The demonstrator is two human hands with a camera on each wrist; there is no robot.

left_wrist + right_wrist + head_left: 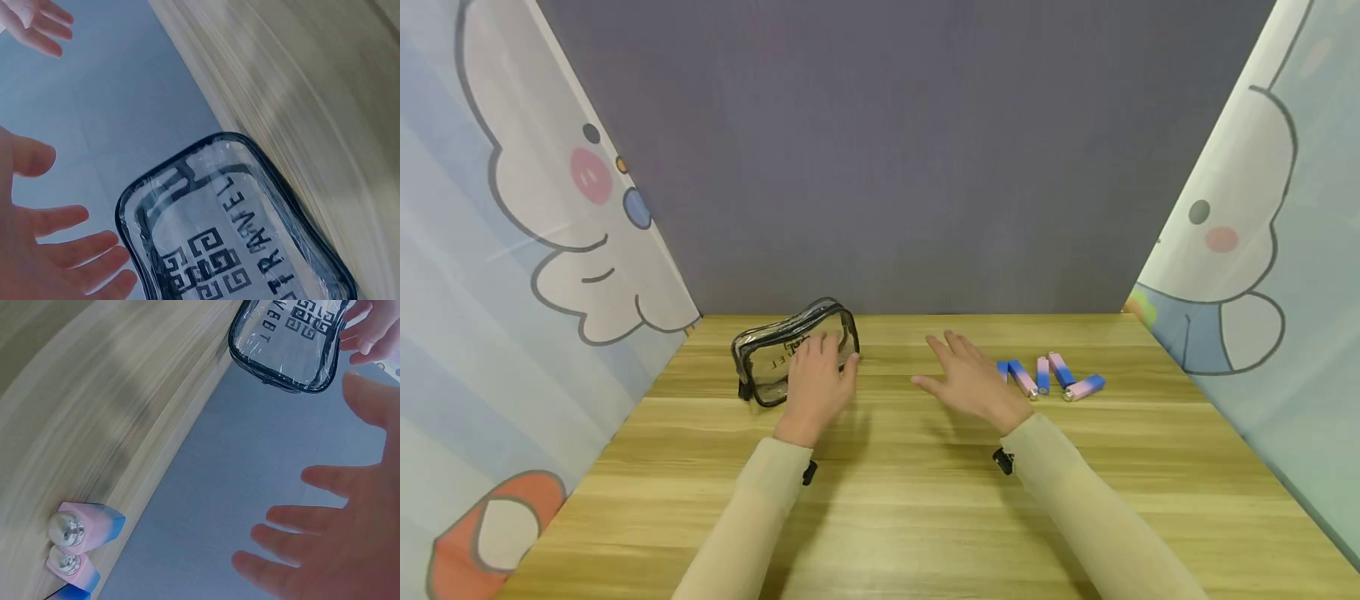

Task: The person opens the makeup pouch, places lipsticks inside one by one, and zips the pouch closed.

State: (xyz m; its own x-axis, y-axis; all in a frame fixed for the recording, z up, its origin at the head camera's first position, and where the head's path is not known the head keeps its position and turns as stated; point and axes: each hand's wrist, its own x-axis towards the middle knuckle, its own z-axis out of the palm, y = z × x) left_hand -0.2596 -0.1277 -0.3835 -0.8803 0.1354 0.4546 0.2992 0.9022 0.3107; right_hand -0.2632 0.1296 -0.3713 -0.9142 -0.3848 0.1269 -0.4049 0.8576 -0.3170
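Note:
A clear toiletry pouch (767,367) with black piping stands on the table at the left. Dark TRAVEL lettering and a square pattern mark the side of the pouch (219,250). My left hand (818,379) overlaps the pouch's right part in the head view, fingers spread; the left wrist view shows its fingertips (128,278) right at the pouch's edge. To the right, my right hand (973,383) hovers with fingers apart and holds nothing. Several small pink-and-blue sticks (1043,375) lie beyond its wrist, one partly hidden by that hand. Shiny round ends show on the sticks (90,528).
The wooden table (910,517) runs back to a plain dark grey panel (910,167). Cartoon-printed curtains (467,333) flank it on both sides.

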